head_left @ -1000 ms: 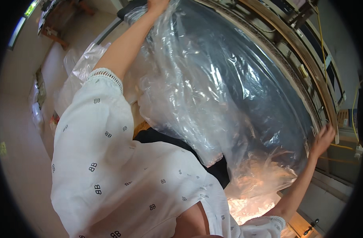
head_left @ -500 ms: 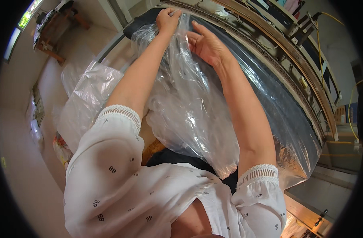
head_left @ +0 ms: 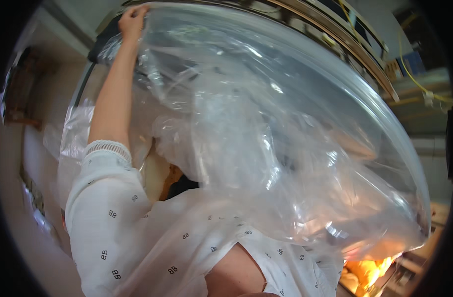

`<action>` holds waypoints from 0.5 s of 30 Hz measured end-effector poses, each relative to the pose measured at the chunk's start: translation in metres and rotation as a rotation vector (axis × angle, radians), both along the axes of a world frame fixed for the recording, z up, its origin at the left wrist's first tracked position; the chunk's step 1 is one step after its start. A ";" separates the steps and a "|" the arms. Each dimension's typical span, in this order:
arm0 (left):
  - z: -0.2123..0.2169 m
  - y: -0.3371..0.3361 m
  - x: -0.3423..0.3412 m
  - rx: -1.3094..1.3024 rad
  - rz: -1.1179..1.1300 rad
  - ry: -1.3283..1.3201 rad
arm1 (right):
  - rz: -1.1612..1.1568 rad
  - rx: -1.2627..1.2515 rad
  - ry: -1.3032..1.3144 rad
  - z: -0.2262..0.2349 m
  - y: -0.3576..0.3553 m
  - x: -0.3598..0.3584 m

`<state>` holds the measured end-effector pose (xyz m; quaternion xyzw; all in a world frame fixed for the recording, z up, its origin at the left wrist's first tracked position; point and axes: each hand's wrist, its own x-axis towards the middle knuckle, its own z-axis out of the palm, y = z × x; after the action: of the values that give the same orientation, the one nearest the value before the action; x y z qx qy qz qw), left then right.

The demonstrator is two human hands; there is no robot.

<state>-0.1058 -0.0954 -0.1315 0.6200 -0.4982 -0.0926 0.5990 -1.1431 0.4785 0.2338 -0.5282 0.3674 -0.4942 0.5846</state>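
A large clear plastic sheet (head_left: 236, 99) spreads in a wide billow across the middle and right, with bright glints and many creases. At the far left my left hand (head_left: 133, 22) is closed on the sheet's edge, arm stretched out. My right arm lies behind or beneath the film; only a blurred arm-like shape (head_left: 357, 147) shows through it on the right. The fingers of my right hand cannot be made out. Beneath the plastic, by the left hand, dark material (head_left: 105, 44) shows.
A long machine frame with wooden and metal rails (head_left: 330, 37) runs along the far side. A yellow cable (head_left: 409, 74) hangs at the far right. More crumpled clear plastic (head_left: 78, 131) hangs to the left. Bright orange-yellow material (head_left: 367, 274) shows at the lower right.
My left hand has moved left, keeping hold of the plastic. My right hand has gone from beside it to the right, behind the film. The bunched sheet has opened into a wide billow.
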 end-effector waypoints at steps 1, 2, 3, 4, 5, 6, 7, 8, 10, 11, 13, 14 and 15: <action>0.000 -0.004 0.013 0.009 0.028 -0.035 | -0.102 -0.027 0.075 -0.030 0.019 -0.015; 0.012 0.000 0.037 0.016 0.075 -0.085 | -0.189 -0.050 0.133 -0.075 0.019 -0.012; 0.034 0.013 0.047 0.069 0.146 -0.108 | -0.286 -0.067 0.198 -0.122 0.025 0.008; 0.057 0.049 0.068 0.121 0.245 -0.094 | -0.339 -0.083 0.268 -0.160 -0.018 0.072; 0.054 0.051 0.082 0.134 0.260 -0.186 | -0.454 -0.100 0.389 -0.166 -0.030 0.165; 0.040 0.037 0.100 0.183 0.296 -0.279 | -0.588 -0.118 0.518 -0.170 -0.036 0.259; 0.033 0.024 0.099 0.154 0.225 -0.326 | -0.735 -0.127 0.647 -0.177 -0.043 0.336; 0.025 0.012 0.115 0.148 0.205 -0.374 | -0.868 -0.139 0.760 -0.186 -0.058 0.384; 0.032 0.005 0.099 0.190 0.174 -0.416 | -1.115 -0.139 0.970 -0.188 -0.053 0.307; 0.028 0.004 0.068 0.251 0.119 -0.380 | -1.255 -0.120 1.115 -0.156 0.012 0.186; 0.039 0.032 0.043 0.197 -0.009 -0.474 | -1.299 -0.163 1.074 -0.119 0.021 0.151; 0.033 0.029 0.016 0.185 -0.043 -0.469 | -1.271 -0.258 1.257 -0.071 0.049 0.103; 0.051 0.030 -0.022 0.153 -0.134 -0.446 | -1.455 -0.246 1.423 -0.040 0.062 0.093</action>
<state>-0.1278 -0.0653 -0.0809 0.6341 -0.6497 -0.0306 0.4181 -1.0499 0.5406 0.1934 -0.4045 0.8072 -0.3355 -0.2686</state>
